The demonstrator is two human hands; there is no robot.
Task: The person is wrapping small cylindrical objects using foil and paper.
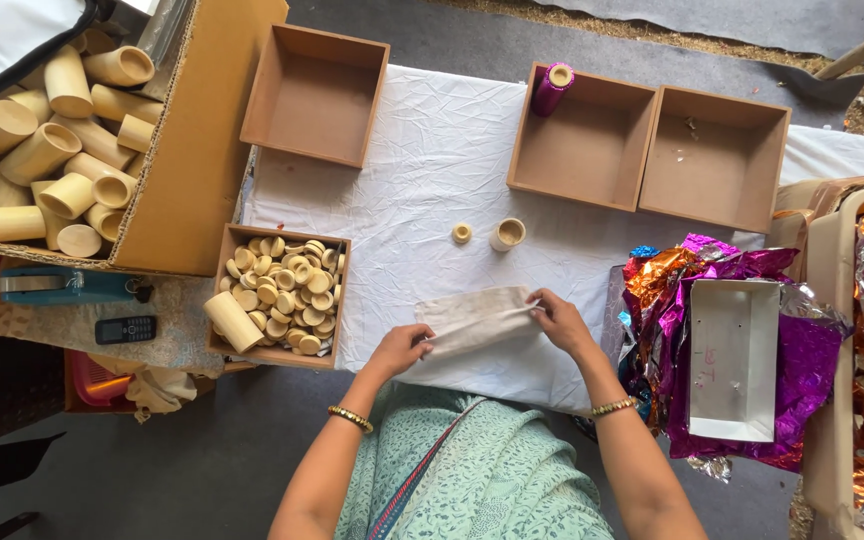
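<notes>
**Cloth stretched between my two hands at the near edge of the table**

I am holding a small off-white cloth (477,312), soft and a little creased, folded into a rough oblong. Its long axis runs left to right across my front, parallel to the near table edge. My left hand (402,348) pinches its lower left corner with fingers closed on the fabric; my right hand (559,320) grips its right end, fingers curled tight over the edge. So the cloth lies between my hands, pulled fairly flat, over the white crinkled sheet (432,150) covering the table.

Just beyond the cloth stand two pale wooden pieces: a short hollow cylinder (508,234), open end up, and a small ring-shaped cap (462,233) to its left, close together but apart.

To my left, a shallow brown box (222,262) is full of small round wooden caps, with one longer smooth tube (231,321) lying slanted at its near left corner. A big cardboard carton (197,150) further left holds many hollow cream cylinders heaped on their sides.

At the far side sit three empty square brown trays (314,95); a purple foil-wrapped tube (552,88) leans at the corner of the middle one. To my right lie crumpled shiny foil sheets (802,370), purple and orange, under a white rectangular box (732,355).
</notes>
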